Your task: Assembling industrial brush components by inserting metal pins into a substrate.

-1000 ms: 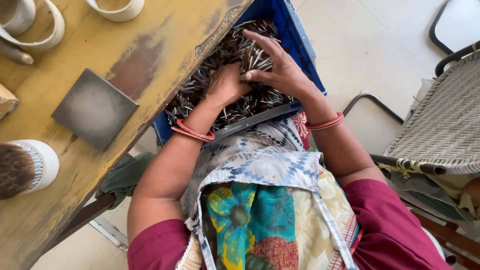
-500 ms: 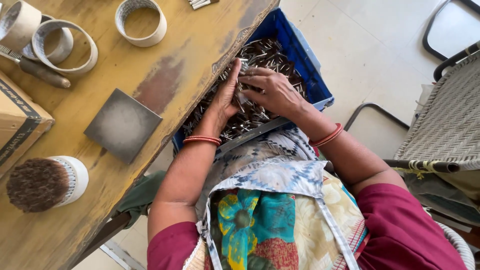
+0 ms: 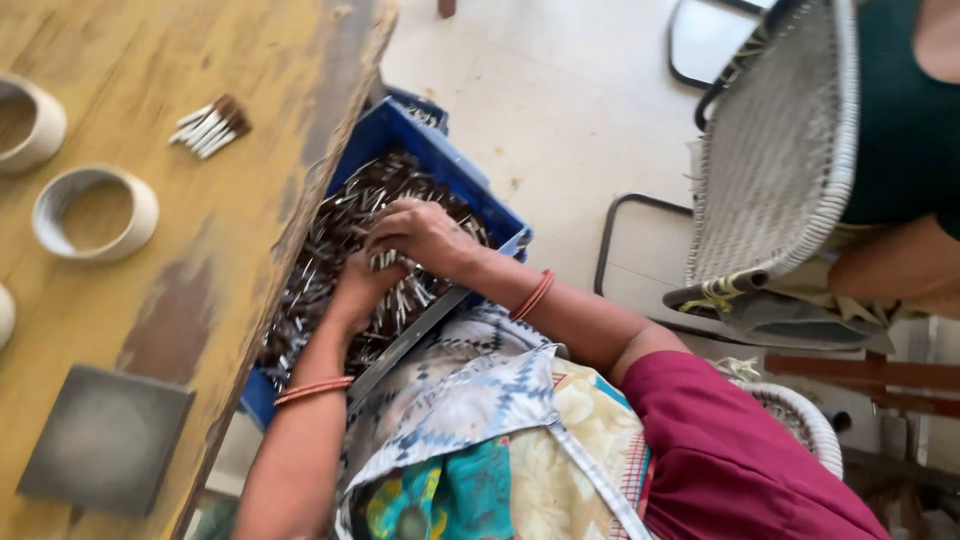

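Both hands are down in the crate [image 3: 495,215], basically on top of each other. The right hand [image 3: 425,235] is curled over, fingers bent and closed around a small bunch of the little metal pieces [image 3: 385,260]; you can see pale ends poking out under its knuckles. The left hand [image 3: 362,288] sits just below and toward the table side, palm cupped up against that same bunch, so the two hands are pressing it between them. I can't tell how tight the left fingers are wrapped since the right hand covers them.

The bunch looks like it runs roughly upright between the palms, ends pointing down into the heap [image 3: 330,240]. That heap is right under the grip and stretches off along the crate's length, mostly toward the table edge. The pieces in it lie every which way. Both hands are touching the pile, with the left one buried a bit deeper.

Further out: the blue crate is tucked partly under the edge of a worn yellow table [image 3: 200,280]. Up on the table there's a tidy little bundle [image 3: 210,125] of the same sort of pieces, well apart from the hands, plus a tape ring [image 3: 95,212] and a grey square pad [image 3: 105,440]. A woven chair [image 3: 775,150] stands off to the right, where another person is sitting.
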